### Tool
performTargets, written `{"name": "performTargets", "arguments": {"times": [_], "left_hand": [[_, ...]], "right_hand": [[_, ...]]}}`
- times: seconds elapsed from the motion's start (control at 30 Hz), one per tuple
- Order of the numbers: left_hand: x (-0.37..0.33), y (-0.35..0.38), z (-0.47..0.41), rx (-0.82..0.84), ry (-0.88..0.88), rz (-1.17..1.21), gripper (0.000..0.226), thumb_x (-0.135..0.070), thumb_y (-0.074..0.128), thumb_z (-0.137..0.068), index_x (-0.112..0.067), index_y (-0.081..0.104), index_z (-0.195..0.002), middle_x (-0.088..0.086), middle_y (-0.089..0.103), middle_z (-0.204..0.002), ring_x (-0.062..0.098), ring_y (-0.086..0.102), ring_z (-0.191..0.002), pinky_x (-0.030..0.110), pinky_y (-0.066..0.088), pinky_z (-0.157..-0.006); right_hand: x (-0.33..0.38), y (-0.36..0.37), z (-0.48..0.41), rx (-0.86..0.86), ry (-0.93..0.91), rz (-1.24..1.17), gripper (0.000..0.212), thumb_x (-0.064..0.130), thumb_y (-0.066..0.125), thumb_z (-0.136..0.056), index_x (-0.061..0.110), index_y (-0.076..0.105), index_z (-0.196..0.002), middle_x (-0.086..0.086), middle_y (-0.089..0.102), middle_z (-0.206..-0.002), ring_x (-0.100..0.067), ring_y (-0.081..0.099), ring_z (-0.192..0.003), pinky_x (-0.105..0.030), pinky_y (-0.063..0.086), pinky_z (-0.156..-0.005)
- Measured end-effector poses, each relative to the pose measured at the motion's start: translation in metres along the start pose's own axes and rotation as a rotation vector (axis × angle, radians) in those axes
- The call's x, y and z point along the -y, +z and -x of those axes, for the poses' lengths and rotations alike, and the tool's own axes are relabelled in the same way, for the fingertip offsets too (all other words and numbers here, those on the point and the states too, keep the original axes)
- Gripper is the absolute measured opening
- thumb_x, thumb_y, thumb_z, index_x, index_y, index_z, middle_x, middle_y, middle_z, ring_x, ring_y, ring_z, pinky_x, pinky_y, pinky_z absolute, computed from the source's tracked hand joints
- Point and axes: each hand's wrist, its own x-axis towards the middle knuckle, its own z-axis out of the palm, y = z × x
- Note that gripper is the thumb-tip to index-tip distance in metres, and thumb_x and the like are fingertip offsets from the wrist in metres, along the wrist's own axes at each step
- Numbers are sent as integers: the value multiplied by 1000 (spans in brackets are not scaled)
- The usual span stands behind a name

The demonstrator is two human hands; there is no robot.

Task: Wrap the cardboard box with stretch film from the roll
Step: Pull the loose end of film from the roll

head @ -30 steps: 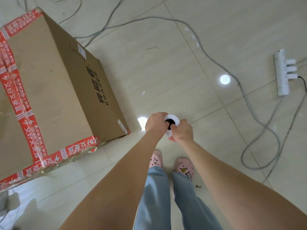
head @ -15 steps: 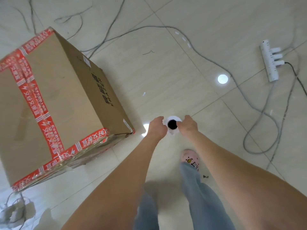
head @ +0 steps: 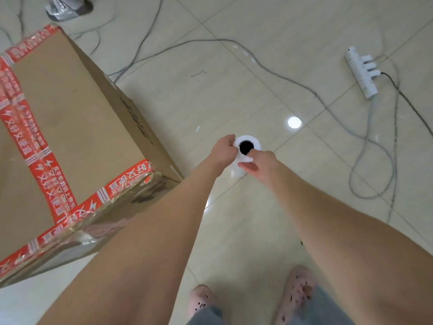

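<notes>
A large cardboard box [head: 68, 127] with red printed tape stands on the floor at the left; clear film clings to its near lower edge. I hold the white stretch film roll [head: 254, 142] upright out in front, looking down into its dark core. My left hand [head: 222, 150] grips the roll's left side. My right hand [head: 260, 164] grips its right and near side, thumb by the core. The roll's lower part is hidden behind my hands.
Grey cables [head: 365, 165] loop across the tiled floor at the right and far side. A white power strip [head: 362, 72] with plugs lies at the far right. A crumpled grey object [head: 66, 8] lies beyond the box. My pink shoes [head: 297, 294] are at the bottom.
My view has shifted: the box now sits closer and further left, and my feet have stepped. Both hands keep their hold on the roll, the right hand lower on its near side.
</notes>
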Motion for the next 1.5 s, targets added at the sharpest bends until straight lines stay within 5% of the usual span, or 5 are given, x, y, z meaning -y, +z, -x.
{"name": "performTargets", "arguments": {"times": [0.3,0.63,0.97,1.33,1.5], "left_hand": [[33,5,-1,-136,77,87,32,-4,41,-84,-13,64,-104,2,60,-99,17,46,-84,27,38,-73],[54,15,-33,-331,148,132,26,-32,53,-91,-15,65,-106,-5,59,-90,16,53,-87,34,48,-85],[63,16,-55,-547,241,-14,21,-27,56,-82,-9,65,-78,1,58,-60,19,57,-57,25,48,-50],[68,18,-20,-583,340,-60,31,-20,60,-80,-14,45,-53,-5,50,-35,22,62,-47,34,58,-63],[90,15,-7,-484,365,228,12,-16,60,-90,-9,68,-92,2,58,-69,13,57,-57,22,59,-58]], "right_hand": [[-3,-1,-14,-50,-210,408,48,26,62,-86,7,48,-127,-13,53,-123,-28,60,-78,-41,59,-70],[3,2,-40,-150,-594,718,27,40,66,-72,15,68,-84,-3,69,-85,-27,68,-78,-36,57,-77],[8,10,-66,-194,-853,842,26,39,63,-71,18,51,-62,-5,67,-73,-27,68,-70,-27,45,-57],[-7,4,-40,-212,-972,933,15,30,64,-71,15,63,-70,-4,67,-71,-25,68,-69,-21,39,-50],[-20,12,-45,-251,-991,933,20,35,60,-78,17,65,-85,-5,66,-86,-28,62,-79,-23,36,-55]]}}
